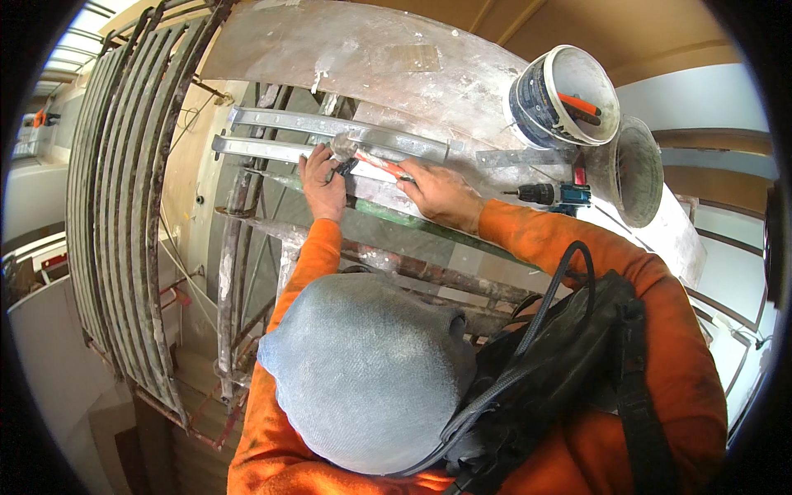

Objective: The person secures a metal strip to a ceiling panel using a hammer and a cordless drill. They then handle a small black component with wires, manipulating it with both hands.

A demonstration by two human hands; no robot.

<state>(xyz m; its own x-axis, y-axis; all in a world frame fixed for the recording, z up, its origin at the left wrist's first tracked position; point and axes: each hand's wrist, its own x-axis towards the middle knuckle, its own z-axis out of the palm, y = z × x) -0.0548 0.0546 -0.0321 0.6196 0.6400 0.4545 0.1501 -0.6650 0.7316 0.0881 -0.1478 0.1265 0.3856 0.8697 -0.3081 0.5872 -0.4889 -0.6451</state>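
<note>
My right hand (439,191) is closed on the red end of a red-and-white handled tool (379,162), which reaches left to a dusty grey piece (343,146), too crusted to identify. Beside that piece my left hand (323,183) has its fingers curled round something dark and small that I cannot make out. Two long flat metal bars (268,147) lie crosswise behind my hands. Right of my right hand a teal-and-black cordless drill (553,195) rests on a stained pale board (412,99), near a flat dark metal strip (518,157).
A plaster-stained bucket (532,103) with an orange-handled tool inside stands at upper right, beside a dirty grey bucket (639,177). Scaffold tubes (239,272) run beneath the board. A slatted metal scaffold deck (124,181) fills the left. My head and a black bag occupy the lower middle.
</note>
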